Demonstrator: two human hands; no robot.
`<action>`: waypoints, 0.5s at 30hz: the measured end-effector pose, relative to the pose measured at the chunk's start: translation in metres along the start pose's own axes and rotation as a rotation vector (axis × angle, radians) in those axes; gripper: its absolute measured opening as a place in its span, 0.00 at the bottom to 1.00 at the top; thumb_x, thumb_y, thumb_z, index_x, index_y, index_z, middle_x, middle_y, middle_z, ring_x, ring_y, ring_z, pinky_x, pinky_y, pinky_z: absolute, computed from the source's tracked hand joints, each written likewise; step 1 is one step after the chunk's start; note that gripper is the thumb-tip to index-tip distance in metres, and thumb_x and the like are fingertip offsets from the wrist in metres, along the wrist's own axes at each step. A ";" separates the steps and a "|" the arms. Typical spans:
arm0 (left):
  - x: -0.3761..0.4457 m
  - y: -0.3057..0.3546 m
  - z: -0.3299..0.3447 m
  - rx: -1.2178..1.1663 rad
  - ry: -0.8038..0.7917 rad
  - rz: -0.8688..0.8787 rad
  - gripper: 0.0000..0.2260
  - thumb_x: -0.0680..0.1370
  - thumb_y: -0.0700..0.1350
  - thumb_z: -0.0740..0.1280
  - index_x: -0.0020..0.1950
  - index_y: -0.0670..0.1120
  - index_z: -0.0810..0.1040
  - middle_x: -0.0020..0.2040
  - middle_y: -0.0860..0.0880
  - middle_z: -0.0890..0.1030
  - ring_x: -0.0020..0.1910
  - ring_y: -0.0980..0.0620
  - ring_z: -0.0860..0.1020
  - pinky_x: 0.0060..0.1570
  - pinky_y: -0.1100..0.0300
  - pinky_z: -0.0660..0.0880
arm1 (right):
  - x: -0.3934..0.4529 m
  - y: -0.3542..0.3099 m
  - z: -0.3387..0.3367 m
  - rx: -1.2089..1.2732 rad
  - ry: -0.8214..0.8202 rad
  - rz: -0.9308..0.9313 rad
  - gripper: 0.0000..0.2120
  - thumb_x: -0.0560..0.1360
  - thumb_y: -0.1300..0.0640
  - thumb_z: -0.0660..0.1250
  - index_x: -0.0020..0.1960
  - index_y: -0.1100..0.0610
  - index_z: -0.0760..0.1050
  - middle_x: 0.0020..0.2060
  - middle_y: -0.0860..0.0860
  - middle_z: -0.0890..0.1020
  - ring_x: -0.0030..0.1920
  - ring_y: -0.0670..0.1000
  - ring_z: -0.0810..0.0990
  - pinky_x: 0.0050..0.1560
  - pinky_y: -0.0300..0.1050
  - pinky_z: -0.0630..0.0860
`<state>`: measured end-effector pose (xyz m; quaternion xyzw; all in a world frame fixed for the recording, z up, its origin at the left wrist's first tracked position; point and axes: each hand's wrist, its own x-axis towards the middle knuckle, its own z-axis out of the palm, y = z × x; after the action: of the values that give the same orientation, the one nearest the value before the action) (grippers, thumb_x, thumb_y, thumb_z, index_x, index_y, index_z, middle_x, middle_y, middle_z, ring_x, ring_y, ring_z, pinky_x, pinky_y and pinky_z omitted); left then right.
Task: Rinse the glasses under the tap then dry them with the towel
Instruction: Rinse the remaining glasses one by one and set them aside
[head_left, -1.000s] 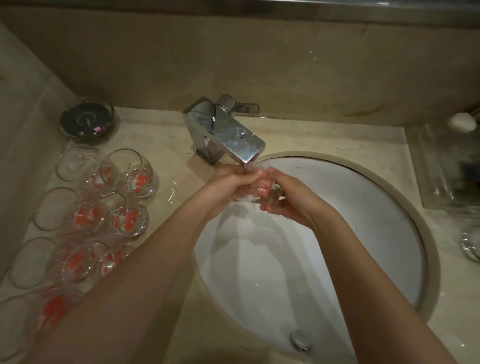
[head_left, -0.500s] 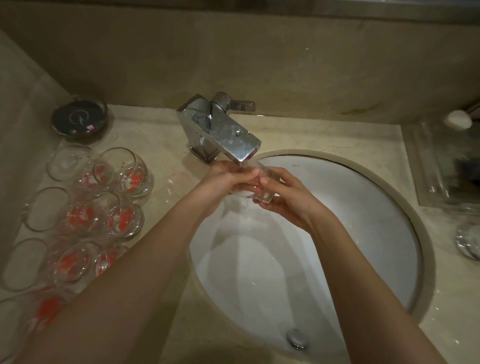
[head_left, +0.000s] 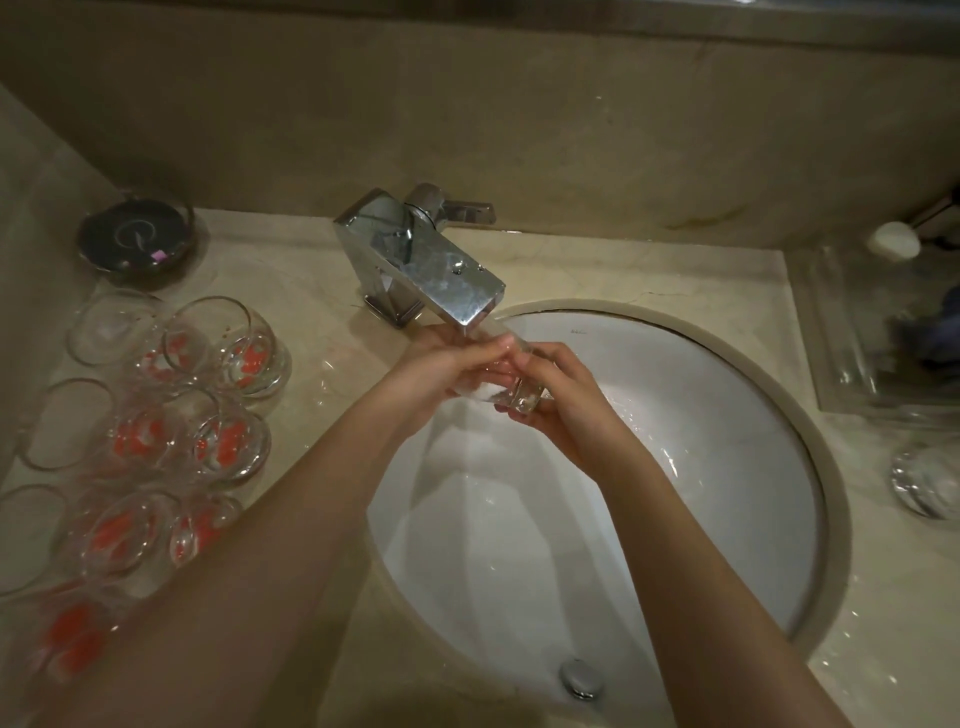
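Nearest the camera, the drain plug (head_left: 582, 677) is seen at the bottom of the white sink (head_left: 727, 467), wet with splashes. Above the bowl, a clear glass (head_left: 511, 387) is held tilted under the spout of the chrome tap (head_left: 441, 283), water foaming white inside it. The left hand (head_left: 441, 371) is wrapped round the glass's upper part, fingers curled over it; the right hand (head_left: 563, 400) is curled round its thick base from below. Both are clamped on the glass, touching each other.

Step judged: rinsing, early in the task, since many glasses with red print (head_left: 171, 431) are lined up on the counter (head_left: 322, 374) to the left and no towel is seen. For a good rinse, the glass should be turned so water reaches all walls, and a firm grip kept on the wet base; knocking the rim on the spout is a risk.

Farther back, a dark round dish (head_left: 136, 239) is noted by the wall.
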<state>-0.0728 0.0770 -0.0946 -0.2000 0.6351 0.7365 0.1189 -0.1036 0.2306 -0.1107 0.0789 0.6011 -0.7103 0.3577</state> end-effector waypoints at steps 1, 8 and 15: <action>0.000 -0.003 0.003 0.000 0.049 0.024 0.02 0.76 0.43 0.71 0.46 0.49 0.83 0.41 0.49 0.84 0.39 0.54 0.83 0.38 0.62 0.75 | 0.000 0.002 0.004 0.016 0.040 -0.007 0.19 0.77 0.54 0.67 0.62 0.65 0.70 0.43 0.58 0.79 0.43 0.57 0.80 0.38 0.41 0.79; -0.002 -0.034 0.026 -0.293 0.473 0.099 0.27 0.67 0.45 0.79 0.62 0.42 0.74 0.57 0.44 0.80 0.43 0.55 0.82 0.36 0.64 0.77 | -0.006 0.026 0.032 0.287 0.080 0.050 0.15 0.81 0.51 0.58 0.42 0.59 0.74 0.29 0.55 0.79 0.38 0.54 0.81 0.40 0.45 0.79; 0.004 -0.037 0.026 -0.222 0.433 0.131 0.18 0.63 0.56 0.77 0.50 0.54 0.79 0.40 0.53 0.80 0.42 0.53 0.80 0.48 0.55 0.74 | 0.000 0.032 0.036 -0.137 0.356 -0.132 0.19 0.75 0.37 0.63 0.49 0.53 0.70 0.43 0.53 0.80 0.41 0.55 0.83 0.44 0.54 0.82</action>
<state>-0.0646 0.1085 -0.1261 -0.3234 0.5727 0.7478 -0.0906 -0.0733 0.1972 -0.1269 0.1388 0.7057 -0.6644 0.2029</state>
